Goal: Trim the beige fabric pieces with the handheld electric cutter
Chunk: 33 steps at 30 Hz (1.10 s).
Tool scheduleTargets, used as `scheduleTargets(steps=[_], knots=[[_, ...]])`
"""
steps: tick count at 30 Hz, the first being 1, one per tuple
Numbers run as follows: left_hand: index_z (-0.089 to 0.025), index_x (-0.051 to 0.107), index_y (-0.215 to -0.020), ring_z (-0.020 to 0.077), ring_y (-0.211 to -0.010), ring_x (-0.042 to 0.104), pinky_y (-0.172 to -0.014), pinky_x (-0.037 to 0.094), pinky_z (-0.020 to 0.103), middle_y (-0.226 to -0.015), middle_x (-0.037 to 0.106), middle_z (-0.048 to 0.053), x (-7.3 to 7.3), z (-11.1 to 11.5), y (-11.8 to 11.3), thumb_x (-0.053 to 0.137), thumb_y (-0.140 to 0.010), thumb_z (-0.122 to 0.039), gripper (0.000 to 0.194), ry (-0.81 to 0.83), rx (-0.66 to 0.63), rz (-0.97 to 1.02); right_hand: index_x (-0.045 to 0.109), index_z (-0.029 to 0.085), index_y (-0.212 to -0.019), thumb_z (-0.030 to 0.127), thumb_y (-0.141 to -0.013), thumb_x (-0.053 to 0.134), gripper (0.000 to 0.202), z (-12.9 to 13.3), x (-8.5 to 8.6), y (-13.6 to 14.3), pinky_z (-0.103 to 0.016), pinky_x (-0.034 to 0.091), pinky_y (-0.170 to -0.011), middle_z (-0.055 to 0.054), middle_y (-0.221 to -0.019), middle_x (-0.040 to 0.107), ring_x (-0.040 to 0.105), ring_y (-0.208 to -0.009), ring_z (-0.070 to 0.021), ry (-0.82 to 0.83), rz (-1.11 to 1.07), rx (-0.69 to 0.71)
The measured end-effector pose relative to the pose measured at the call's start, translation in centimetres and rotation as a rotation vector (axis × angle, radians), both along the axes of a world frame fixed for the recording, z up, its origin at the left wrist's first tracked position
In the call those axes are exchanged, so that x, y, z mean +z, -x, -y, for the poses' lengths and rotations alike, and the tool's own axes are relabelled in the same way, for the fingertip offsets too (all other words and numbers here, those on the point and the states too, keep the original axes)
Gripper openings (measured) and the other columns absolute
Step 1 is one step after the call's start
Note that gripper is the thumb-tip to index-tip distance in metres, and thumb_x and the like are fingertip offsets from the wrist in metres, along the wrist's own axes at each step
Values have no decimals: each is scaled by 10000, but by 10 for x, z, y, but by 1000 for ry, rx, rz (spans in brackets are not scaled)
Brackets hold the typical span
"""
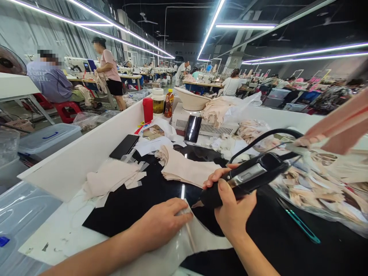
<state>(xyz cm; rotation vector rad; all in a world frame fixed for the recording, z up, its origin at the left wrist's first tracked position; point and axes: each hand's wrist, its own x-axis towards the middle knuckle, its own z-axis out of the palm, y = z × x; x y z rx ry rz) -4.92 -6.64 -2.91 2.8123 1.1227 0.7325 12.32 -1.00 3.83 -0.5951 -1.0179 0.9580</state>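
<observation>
My right hand (234, 211) is wrapped round a black corded handheld power tool (250, 174) with a silver plate on its side. Its dark front end points down and left, close to the work surface; the tip is partly hidden. Just left of it, my left hand (165, 222) has its fingers closed at the edge of a pale fabric piece (198, 234), pressing it down on the black mat (115, 209). Beyond both hands lies a stack of light pink fabric pieces (186, 166). Another pale stack (113, 176) lies farther left.
Teal-handled tweezers (301, 224) lie at the right, near a plastic bag of fabric scraps (313, 188). A phone (192, 128) leans against a white scale (176, 122). Pink fabric strips (342, 122) hang at upper right. A white side board (86, 153) edges the left. Other people work farther back.
</observation>
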Motion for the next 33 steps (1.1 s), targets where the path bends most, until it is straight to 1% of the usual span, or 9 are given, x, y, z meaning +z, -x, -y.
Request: scheduleTargets(steps=[3, 7, 10, 14, 19, 25, 29, 33], knots=[[-143, 650, -1229, 253, -1200, 671, -1006, 619, 365, -1256, 663, 138, 0, 0, 1, 519, -1024, -69, 255, -23, -4, 5, 564, 271, -1142, 302, -838, 830, 405, 0, -1, -1, -322, 581, -603, 61, -798, 656, 633, -623, -140, -6, -2, -15], [-151, 644, -1228, 244, -1186, 675, -966, 635, 354, -1245, 666, 136, 4, -1, 2, 477, -1054, -97, 247, -15, 0, -17, 550, 278, -1139, 310, -858, 816, 388, -2, -5, 2, -317, 582, -614, 64, -799, 662, 638, -607, -133, -9, 19, -4], [-151, 646, -1219, 242, -1177, 676, -957, 635, 344, -1236, 665, 133, 4, 0, 2, 475, -1046, -86, 252, -28, -1, -15, 549, 279, -1134, 315, -868, 810, 374, -2, -7, 4, -313, 592, -615, 65, -803, 664, 642, -598, -129, -28, 46, 7], [-150, 648, -1220, 233, -1181, 672, -985, 622, 335, -1248, 659, 128, 3, -1, 2, 484, -1034, -71, 260, -35, -5, -9, 556, 275, -1130, 288, -884, 791, 341, -2, -9, 6, -308, 608, -612, 66, -812, 668, 655, -598, -127, -39, 47, -1], [-151, 655, -1222, 235, -1198, 664, -1014, 604, 336, -1250, 658, 124, 5, -2, 3, 488, -1054, -99, 243, -41, -10, -18, 565, 264, -1111, 292, -874, 792, 330, -2, -7, 4, -301, 605, -600, 59, -827, 673, 659, -582, -122, -8, 73, -27], [-188, 661, -1252, 240, -1169, 677, -984, 618, 351, -1272, 651, 120, 5, -1, 6, 472, -1077, -149, 260, -50, -15, -12, 559, 281, -1141, 312, -865, 810, 374, 6, -4, -3, -306, 592, -607, 64, -807, 663, 645, -610, -128, -18, 19, -2], [-193, 654, -1293, 255, -1225, 657, -1009, 609, 374, -1291, 648, 128, 4, -1, 9, 472, -1077, -149, 287, -32, -12, -35, 552, 278, -1139, 305, -868, 802, 369, 10, -5, -3, -306, 580, -602, 63, -807, 657, 643, -599, -128, -14, 23, 1], [-199, 658, -1316, 255, -1214, 665, -989, 621, 378, -1300, 649, 140, 4, -1, 10, 453, -1086, -163, 310, -29, -18, -42, 540, 281, -1145, 301, -871, 791, 372, 11, -6, -2, -310, 583, -593, 64, -808, 658, 636, -591, -128, -32, 26, 9]])
